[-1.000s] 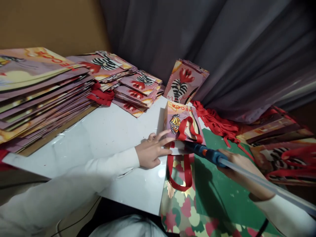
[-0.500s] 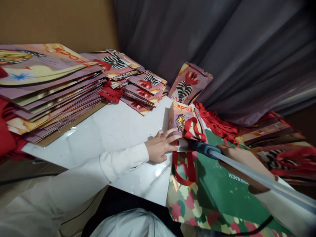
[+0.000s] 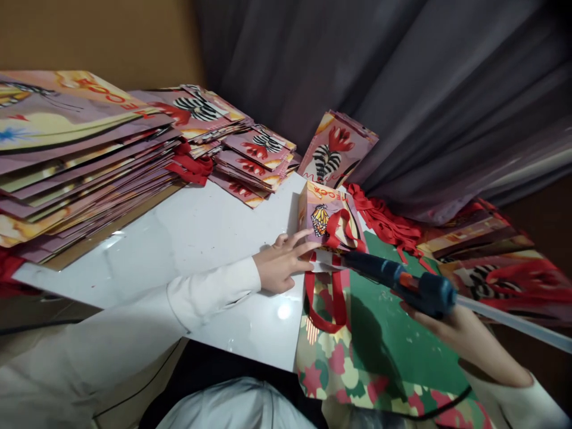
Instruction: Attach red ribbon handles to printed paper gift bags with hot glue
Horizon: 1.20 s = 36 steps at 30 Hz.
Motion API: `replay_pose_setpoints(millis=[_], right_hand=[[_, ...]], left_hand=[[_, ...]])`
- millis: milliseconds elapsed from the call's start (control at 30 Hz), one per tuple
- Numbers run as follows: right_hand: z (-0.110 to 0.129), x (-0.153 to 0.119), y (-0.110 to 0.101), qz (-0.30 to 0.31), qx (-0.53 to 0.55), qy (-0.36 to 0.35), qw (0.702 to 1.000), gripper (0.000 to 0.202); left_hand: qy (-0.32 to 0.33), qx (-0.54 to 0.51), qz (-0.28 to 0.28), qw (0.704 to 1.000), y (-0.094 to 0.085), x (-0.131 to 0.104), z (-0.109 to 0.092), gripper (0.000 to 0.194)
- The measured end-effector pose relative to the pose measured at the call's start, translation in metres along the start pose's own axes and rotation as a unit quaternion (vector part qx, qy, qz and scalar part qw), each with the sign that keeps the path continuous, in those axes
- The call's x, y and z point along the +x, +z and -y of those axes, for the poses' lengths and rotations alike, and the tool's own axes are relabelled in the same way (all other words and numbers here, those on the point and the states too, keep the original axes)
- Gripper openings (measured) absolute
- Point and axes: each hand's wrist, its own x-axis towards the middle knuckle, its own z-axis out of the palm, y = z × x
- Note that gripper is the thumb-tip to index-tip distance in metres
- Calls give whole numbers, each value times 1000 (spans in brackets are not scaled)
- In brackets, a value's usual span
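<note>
A hot glue gun, dark blue with an orange part and a long clear glue stick out of its back, is in my right hand. Its nozzle points left, at the near end of a small printed paper bag with a butterfly and red ribbon handles. My left hand rests at that end, fingers stretched and spread, fingertips against the bag's edge. Under the nozzle lies a green bag with a patterned border and a red ribbon handle.
Stacks of large printed bags and smaller bags stand on the white tabletop at the left and back. Red ribbons lie in a heap behind the green bag. More bags are at right, below a grey curtain.
My right hand has lowered and turned the glue gun, so its body now shows and its back end sits lower. The left hand keeps its place at the bag. The view has shifted slightly.
</note>
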Motion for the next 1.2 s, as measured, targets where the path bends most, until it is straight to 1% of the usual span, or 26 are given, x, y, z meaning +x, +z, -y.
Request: replay_pose_setpoints(millis=[100, 200, 267, 367, 433, 533, 633, 767, 867, 933, 1000, 1067, 1200], right_hand=[[-9, 1, 13, 44, 123, 47, 990, 33], [-11, 6, 26, 51, 195, 68, 977, 34], [-9, 12, 35, 49, 199, 55, 977, 32], [-3, 23, 50, 52, 157, 16, 986, 24], [2, 32, 60, 61, 145, -7, 988, 22], [8, 44, 73, 71, 175, -39, 981, 31], [11, 54, 80, 71, 193, -67, 976, 38], [12, 62, 85, 72, 222, -89, 968, 38], [13, 67, 85, 75, 248, -121, 958, 31], [15, 70, 83, 81, 243, -135, 957, 27], [16, 72, 80, 89, 228, -133, 960, 29], [18, 73, 77, 97, 202, -115, 968, 30], [18, 72, 71, 104, 164, -102, 976, 25]], left_hand=[[-3, 5, -3, 1000, -2, 0, -1, 62], [-3, 5, 4, 1000, -3, 0, 0, 65], [-2, -2, 12, 1000, -4, -1, 1, 66], [-2, -5, 27, 1000, -5, -1, 3, 66], [-2, 5, 33, 999, -5, -2, 5, 66], [2, 20, 38, 999, -5, -3, 6, 68], [5, 28, 45, 999, -5, -4, 8, 70], [11, 43, 49, 998, -6, -4, 10, 71], [18, 51, 49, 997, -7, -4, 10, 70], [23, 55, 48, 997, -7, -4, 10, 68], [23, 60, 47, 997, -7, -3, 10, 67], [20, 66, 50, 996, -7, -3, 10, 67], [22, 72, 53, 996, -7, -2, 10, 65]])
